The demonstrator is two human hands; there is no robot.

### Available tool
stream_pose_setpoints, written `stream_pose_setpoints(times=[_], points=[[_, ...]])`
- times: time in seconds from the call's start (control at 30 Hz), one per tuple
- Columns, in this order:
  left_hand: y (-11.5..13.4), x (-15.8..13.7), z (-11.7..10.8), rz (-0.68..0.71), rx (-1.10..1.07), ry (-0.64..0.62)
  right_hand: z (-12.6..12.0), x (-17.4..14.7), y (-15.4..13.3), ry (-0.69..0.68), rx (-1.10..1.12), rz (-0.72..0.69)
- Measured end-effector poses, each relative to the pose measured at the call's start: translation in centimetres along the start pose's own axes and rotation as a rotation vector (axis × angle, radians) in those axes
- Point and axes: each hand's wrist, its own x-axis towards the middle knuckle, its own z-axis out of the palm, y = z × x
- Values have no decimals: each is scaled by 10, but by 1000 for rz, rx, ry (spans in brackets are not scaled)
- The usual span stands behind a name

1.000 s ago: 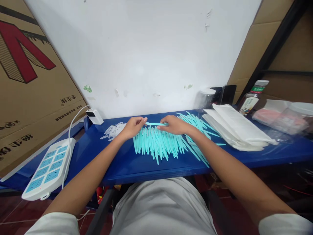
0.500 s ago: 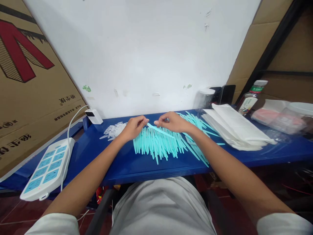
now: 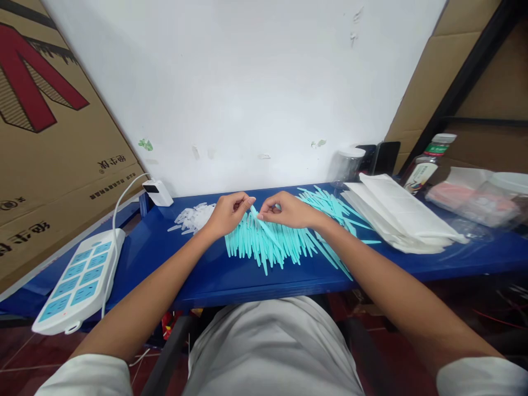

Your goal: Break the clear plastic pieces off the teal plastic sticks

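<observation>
My left hand (image 3: 231,213) pinches the upper end of a slim, tapered turquoise plastic stick (image 3: 269,232) between thumb and fingertips. My right hand (image 3: 289,211) is closed, its thumb and fingertips gripping the same stick just below the left fingertips. The stick's narrow end slants down to the right. Below both hands lies a dense row of similar turquoise sticks (image 3: 247,242), pointed ends toward me. Beside my left hand is a heap of small clear plastic pieces (image 3: 192,218). Beyond my right wrist more turquoise sticks (image 3: 330,204) lie in a loose pile.
A white power strip (image 3: 82,280) and a small white device (image 3: 159,192) with a cable are at left on the blue table (image 3: 210,280). White paper-like sheets (image 3: 404,214), a clear jar (image 3: 350,165), a bottle (image 3: 424,165) and plastic packages (image 3: 470,198) stand right. A wall rises behind.
The held stick has swung from a shallow slant to a steeper one, its free end moving down and left. My right fingertips have come in against it, close to the left ones.
</observation>
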Motion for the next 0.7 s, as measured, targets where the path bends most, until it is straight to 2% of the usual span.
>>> stream_pose_setpoints(times=[0.1,0.2,0.27,0.33,0.43,0.5,0.63,0.7], points=[[1,1,-1,-19,0,46,0,-1,-3,-27,-4,0],[-5,4,-12,-68,24,180,-6,-3,-2,-7,-13,23],[-11,6,-24,-73,142,266,-12,-4,0,37,-33,79],[-17,8,-34,-74,361,282,-19,-5,2,62,-84,171],[-23,8,-43,-142,692,159,-25,-5,8,12,-225,345],[-25,7,-42,-196,821,59,-25,-5,13,-40,-303,449],[-33,5,-40,-261,940,-73,-22,-4,17,-176,-335,551],[-36,4,-41,-280,955,-103,-21,-5,17,-178,-342,551]])
